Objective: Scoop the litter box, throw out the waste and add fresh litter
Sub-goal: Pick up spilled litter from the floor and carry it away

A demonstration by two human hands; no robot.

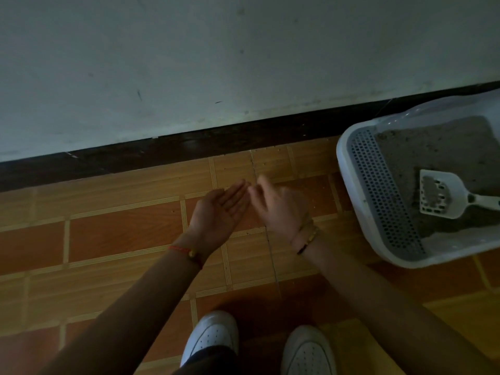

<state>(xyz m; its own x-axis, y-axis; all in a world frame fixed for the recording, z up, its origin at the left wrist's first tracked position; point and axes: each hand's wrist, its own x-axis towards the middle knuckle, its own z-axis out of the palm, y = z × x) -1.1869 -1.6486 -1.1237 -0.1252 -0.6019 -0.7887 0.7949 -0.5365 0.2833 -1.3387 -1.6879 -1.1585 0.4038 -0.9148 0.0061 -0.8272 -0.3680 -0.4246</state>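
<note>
A white litter box (349, 169) with a grey perforated step stands on the floor at the right, against the wall. Grey litter (438, 147) fills it. A white slotted scoop (443, 197) lies in the litter with some litter in its head, its handle pointing right. My left hand (219, 209) is held palm up over the floor, fingers apart, holding nothing. My right hand (278, 207) is blurred just right of it, fingertips near the left hand's fingertips, and holds nothing that I can see. Both hands are left of the box.
The floor is orange and tan wood-pattern tile (116, 234) with a few crumbs of litter near the box. A dark baseboard (189, 144) runs under a pale wall. My two white shoes (213, 336) are at the bottom edge.
</note>
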